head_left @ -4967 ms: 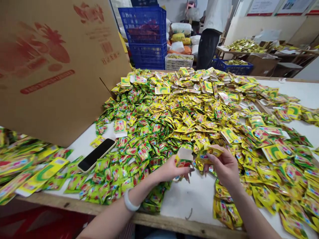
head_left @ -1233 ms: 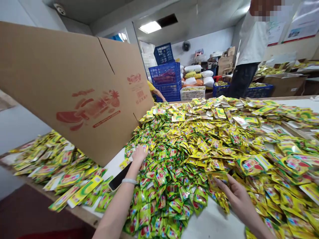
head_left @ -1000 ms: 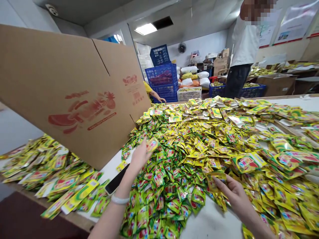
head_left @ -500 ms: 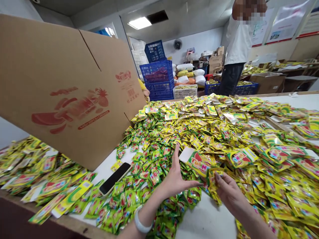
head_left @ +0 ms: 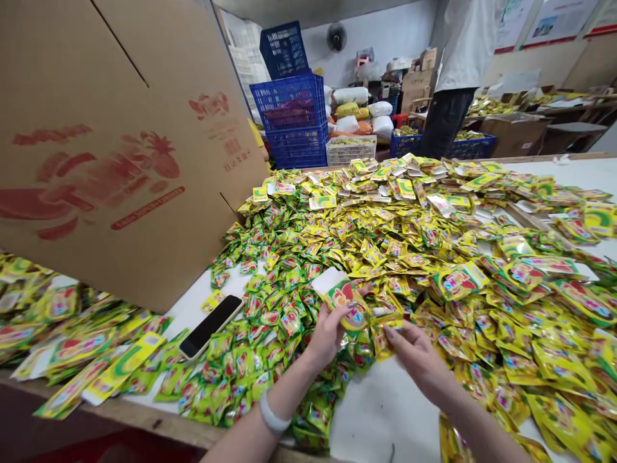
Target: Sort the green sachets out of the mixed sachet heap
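Note:
My left hand (head_left: 326, 335), with a pale band on its wrist, is closed around a small printed carton (head_left: 348, 302). The carton's white flap sticks out at the upper left. Between the thumb and fingers of my right hand (head_left: 418, 352) is a yellow candy packet (head_left: 384, 335), close to the carton's lower right end. Green candy packets (head_left: 250, 366) lie in a heap under and left of my left hand. A large pile of yellow candy packets (head_left: 511, 360) spreads to the right of my right hand.
A large brown cardboard box (head_left: 159, 257) stands on the table at the left. In front of it lies a black-screened phone (head_left: 211, 326). Flat cartons (head_left: 125, 370) are heaped at the left edge. Blue crates (head_left: 294, 122) and a standing person (head_left: 457, 71) are beyond the table.
My left hand was spread open beside the carton and has closed around it. The carton has shifted left, with my right hand following, the yellow packet still pinched. The view has tilted down.

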A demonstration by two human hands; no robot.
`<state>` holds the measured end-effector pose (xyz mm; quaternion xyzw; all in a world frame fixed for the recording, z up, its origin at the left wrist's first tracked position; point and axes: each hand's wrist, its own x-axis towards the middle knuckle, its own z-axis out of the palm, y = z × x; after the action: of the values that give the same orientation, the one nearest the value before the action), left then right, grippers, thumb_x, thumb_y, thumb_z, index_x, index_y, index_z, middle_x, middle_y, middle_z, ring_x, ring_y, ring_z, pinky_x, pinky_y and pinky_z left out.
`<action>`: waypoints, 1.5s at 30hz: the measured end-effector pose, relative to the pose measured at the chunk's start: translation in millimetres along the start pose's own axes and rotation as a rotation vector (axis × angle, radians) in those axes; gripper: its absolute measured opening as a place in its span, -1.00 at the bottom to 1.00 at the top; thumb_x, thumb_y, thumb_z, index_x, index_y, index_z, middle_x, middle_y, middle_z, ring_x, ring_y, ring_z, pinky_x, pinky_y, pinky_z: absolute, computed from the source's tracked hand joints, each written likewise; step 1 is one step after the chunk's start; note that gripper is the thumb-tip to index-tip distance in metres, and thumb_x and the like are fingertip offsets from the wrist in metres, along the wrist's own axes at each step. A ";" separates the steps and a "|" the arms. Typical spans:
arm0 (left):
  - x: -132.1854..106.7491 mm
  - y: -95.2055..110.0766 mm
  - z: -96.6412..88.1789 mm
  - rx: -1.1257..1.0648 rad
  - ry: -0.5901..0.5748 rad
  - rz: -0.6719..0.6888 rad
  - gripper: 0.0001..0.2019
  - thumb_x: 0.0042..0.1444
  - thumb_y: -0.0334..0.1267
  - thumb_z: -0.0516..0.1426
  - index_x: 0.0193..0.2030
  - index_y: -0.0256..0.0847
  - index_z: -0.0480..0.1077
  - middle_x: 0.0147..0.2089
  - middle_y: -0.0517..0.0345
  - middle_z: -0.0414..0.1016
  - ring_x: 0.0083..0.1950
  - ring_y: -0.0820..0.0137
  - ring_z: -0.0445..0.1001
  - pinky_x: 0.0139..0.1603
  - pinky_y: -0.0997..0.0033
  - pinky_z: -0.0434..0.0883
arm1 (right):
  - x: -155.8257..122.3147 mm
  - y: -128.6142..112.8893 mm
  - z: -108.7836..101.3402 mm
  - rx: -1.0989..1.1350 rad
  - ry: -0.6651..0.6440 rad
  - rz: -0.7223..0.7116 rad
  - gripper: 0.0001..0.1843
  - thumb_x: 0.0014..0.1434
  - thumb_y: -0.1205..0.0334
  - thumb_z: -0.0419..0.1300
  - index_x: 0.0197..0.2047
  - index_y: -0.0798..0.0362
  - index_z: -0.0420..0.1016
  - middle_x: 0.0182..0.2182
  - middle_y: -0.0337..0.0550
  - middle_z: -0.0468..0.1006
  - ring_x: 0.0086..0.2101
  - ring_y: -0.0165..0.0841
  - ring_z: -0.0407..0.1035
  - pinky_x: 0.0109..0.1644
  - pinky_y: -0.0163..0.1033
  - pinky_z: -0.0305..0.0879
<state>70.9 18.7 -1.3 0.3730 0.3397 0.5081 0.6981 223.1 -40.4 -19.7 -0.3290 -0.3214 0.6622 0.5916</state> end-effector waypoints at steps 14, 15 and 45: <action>-13.5 -16.6 18.1 0.497 -0.529 -0.381 -0.62 -0.07 -0.09 0.30 -0.29 -0.37 0.35 -0.38 0.02 0.46 -0.40 0.41 0.44 -0.32 0.42 0.41 | 6.0 -17.2 -28.2 -0.598 0.198 -0.668 -0.90 0.24 0.32 0.22 -0.14 0.01 0.47 -0.17 -0.14 0.35 -0.17 -0.41 0.33 -0.17 -0.35 0.35; -13.0 -15.4 16.7 0.532 -0.529 -0.367 -0.64 -0.06 -0.10 0.29 -0.31 -0.37 0.34 -0.39 0.03 0.44 -0.40 0.43 0.42 -0.32 0.44 0.39 | 6.2 -20.0 -26.8 -0.685 0.170 -0.697 -0.92 0.25 0.34 0.20 -0.16 0.02 0.47 -0.18 -0.13 0.34 -0.15 -0.40 0.31 -0.13 -0.34 0.33; -4.8 -2.9 1.6 0.609 -0.609 -0.376 -0.60 -0.10 -0.11 0.33 -0.30 -0.29 0.24 -0.45 0.26 0.29 -0.45 0.52 0.28 -0.37 0.47 0.30 | 4.3 -38.0 -34.2 -1.009 -0.101 -0.567 -0.83 0.31 0.22 0.16 -0.30 0.07 0.50 -0.25 -0.07 0.38 -0.30 -0.39 0.34 -0.33 -0.31 0.29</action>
<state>72.4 13.2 -2.6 0.6248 0.3149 0.1174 0.7048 272.4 -31.3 -8.7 -0.4394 -0.7007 0.2577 0.4996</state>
